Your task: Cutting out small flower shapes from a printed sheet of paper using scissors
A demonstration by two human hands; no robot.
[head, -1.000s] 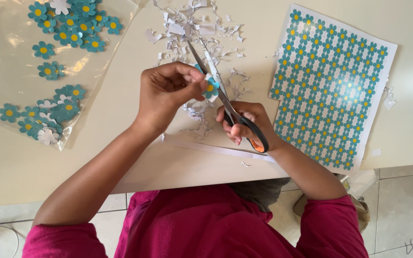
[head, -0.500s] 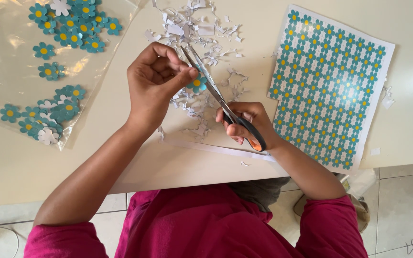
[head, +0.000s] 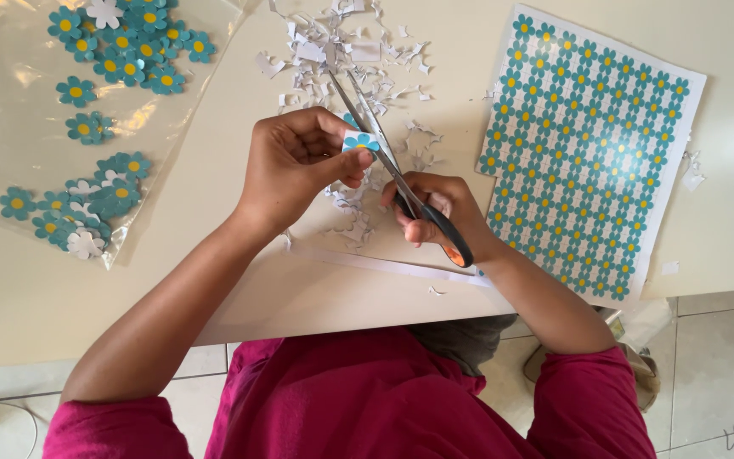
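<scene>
Lowered since before, left hand (head: 295, 166) pinches paper flower (head: 360, 142); right hand (head: 435, 212) grips scissors (head: 401, 174), blades pointing up-left.

You are at a home craft spot, by every sign. You sit at a plain cream surface (head: 61, 289) over a floor of pale square tiles (head: 715, 374), the ordinary sort laid in a house. Paper work is spread about you: a printed sheet of teal flowers (head: 588, 153), a heap of white paper trimmings (head: 341, 59), and cut-out flowers (head: 121, 51) lying on a clear plastic sleeve (head: 19, 144). Daylight glares off the plastic.
</scene>
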